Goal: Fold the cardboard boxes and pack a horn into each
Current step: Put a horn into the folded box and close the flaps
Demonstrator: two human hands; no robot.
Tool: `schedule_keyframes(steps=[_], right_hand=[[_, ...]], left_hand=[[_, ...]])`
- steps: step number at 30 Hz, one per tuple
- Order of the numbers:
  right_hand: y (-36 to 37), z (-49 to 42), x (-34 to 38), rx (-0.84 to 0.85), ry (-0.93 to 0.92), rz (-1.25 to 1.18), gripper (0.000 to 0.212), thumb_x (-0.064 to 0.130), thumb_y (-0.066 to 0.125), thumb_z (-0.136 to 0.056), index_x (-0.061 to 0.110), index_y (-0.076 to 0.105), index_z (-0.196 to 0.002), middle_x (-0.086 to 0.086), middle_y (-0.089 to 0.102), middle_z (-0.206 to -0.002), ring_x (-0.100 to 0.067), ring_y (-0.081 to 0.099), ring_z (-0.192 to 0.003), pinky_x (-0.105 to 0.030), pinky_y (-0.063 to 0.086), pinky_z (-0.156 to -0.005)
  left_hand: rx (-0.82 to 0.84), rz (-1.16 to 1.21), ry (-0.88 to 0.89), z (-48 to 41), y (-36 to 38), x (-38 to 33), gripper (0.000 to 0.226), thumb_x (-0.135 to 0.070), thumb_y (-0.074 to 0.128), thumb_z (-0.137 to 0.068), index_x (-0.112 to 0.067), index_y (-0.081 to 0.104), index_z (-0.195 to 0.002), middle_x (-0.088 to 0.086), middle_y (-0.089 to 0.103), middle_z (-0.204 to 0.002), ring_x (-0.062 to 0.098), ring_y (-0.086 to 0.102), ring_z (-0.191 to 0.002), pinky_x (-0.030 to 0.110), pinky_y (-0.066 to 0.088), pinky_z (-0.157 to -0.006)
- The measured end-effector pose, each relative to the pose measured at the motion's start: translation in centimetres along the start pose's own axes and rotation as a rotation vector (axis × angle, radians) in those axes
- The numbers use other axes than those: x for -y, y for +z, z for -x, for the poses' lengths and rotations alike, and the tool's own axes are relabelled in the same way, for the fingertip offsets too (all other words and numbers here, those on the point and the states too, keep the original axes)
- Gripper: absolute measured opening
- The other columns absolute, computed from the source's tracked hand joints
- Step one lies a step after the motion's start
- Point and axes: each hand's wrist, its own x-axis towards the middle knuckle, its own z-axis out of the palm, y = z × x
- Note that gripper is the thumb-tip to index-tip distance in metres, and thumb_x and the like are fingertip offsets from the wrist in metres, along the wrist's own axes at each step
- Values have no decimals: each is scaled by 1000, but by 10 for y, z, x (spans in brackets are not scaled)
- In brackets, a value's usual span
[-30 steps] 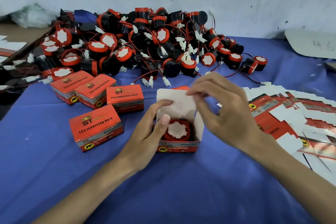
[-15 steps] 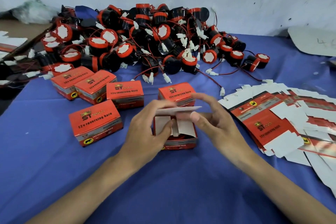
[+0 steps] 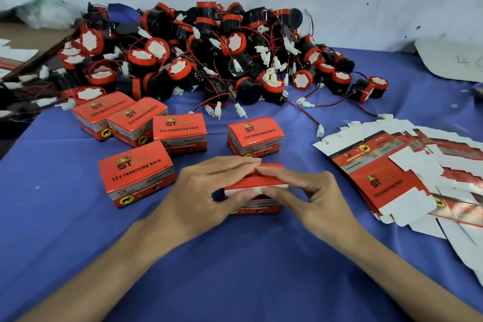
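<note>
Five shut boxes point(image 3: 136, 172) are sitting on the blue bench point(image 3: 235, 256), mostly to the left. The left hand point(image 3: 206, 191) is pinching the lid of the middle box point(image 3: 261, 181), with fingers on top and the thumb in front. The right hand point(image 3: 313, 198) is pinching it too. This box is probably light and bendy, so gripping near its edges looks safest. Flat cardboard point(image 3: 386, 183) is lying on the right.
</note>
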Motion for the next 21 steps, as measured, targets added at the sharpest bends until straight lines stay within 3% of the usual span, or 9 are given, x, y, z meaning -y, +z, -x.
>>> schedule_keyframes(steps=[3, 5, 10, 14, 16, 18, 21], right_hand=[[6, 6, -7, -143, -342, 471, 37, 8, 71, -78, 14, 65, -114, 6, 69, -107, -9, 65, -101, -25, 52, -88], [6, 11, -7, -174, -449, 738, 33, 10, 70, -78, 9, 69, -111, -1, 74, -98, -14, 68, -94, -34, 53, -91], [11, 21, 6, -179, -379, 969, 35, 21, 53, -87, 10, 67, -117, 0, 75, -91, -16, 71, -89, -46, 52, -93], [4, 18, 12, -240, -325, 1227, 30, 30, 65, -82, 9, 75, -101, -16, 73, -95, -34, 71, -84, -47, 57, -79], [-2, 15, 11, -154, -321, 1156, 33, 33, 63, -83, 7, 75, -101, -18, 68, -112, -37, 68, -97, -48, 57, -80], [-8, 11, 7, 8, -323, 922, 36, 31, 57, -89, 5, 71, -110, -11, 59, -129, -36, 53, -121, -49, 53, -89], [-18, 8, -2, 149, -404, 854, 38, 28, 54, -91, 5, 66, -118, -6, 55, -134, -35, 43, -131, -50, 49, -96]], left_hand=[[-5, 9, 73, 0, -1, 3, 38, -25, 65, -83, -3, 63, -113, 2, 62, -118, 12, 59, -113, 24, 49, -98], [9, 8, 110, 0, -1, 4, 38, -23, 66, -83, -3, 59, -114, 3, 61, -117, 15, 60, -113, 25, 49, -98], [-2, -4, 130, 1, 0, 5, 32, -22, 65, -83, -2, 65, -108, 5, 65, -112, 22, 64, -109, 32, 53, -93], [3, -15, 101, 4, 0, 6, 28, -21, 66, -84, -1, 70, -103, 7, 69, -110, 22, 65, -110, 37, 56, -89], [6, -57, 117, 7, 1, 7, 25, -19, 65, -84, -2, 72, -102, 7, 69, -110, 22, 64, -111, 41, 56, -89], [15, -86, 140, 9, 1, 8, 26, -22, 66, -85, -3, 72, -103, 6, 69, -111, 23, 63, -113, 43, 55, -90], [32, -127, 157, 10, 1, 8, 38, -34, 70, -83, -4, 71, -106, 6, 67, -116, 23, 60, -117, 46, 54, -92]])
